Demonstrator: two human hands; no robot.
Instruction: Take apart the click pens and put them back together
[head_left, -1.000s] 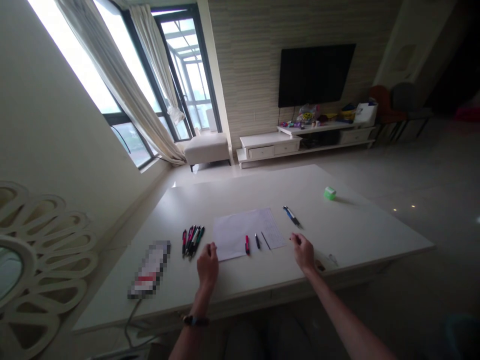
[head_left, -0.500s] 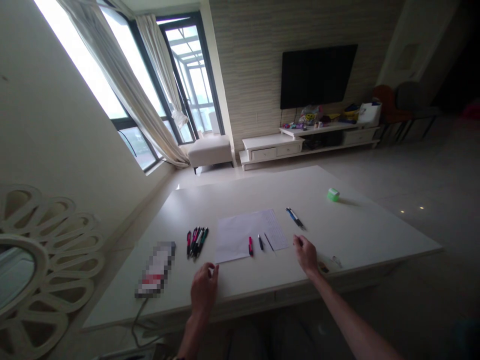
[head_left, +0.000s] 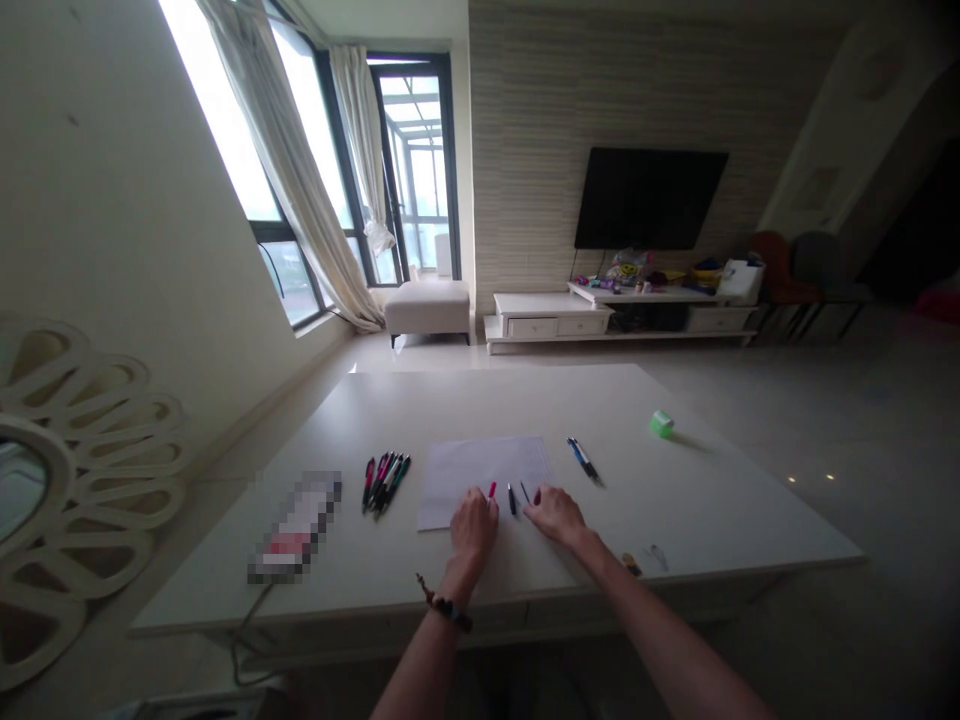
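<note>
My left hand is at the lower edge of a white sheet of paper, its fingers closed around a pink pen barrel, of which only the upper end shows. To its right lies a short dark pen part, touched by neither hand. Beyond that, the fingertips of my right hand pinch a thin dark pen refill; its lower part is hidden by the fingers. Both hands rest low over the table.
Several pens lie bunched left of the paper, beside a blurred-out flat object with a cable. Blue and black pens lie to the right. A green-and-white small box stands farther right on the white table. Small items sit near the front edge.
Both hands have come inward over the paper's lower edge, the left onto the pink barrel and the right onto the refill. The camera view has tilted and shifted slightly.
</note>
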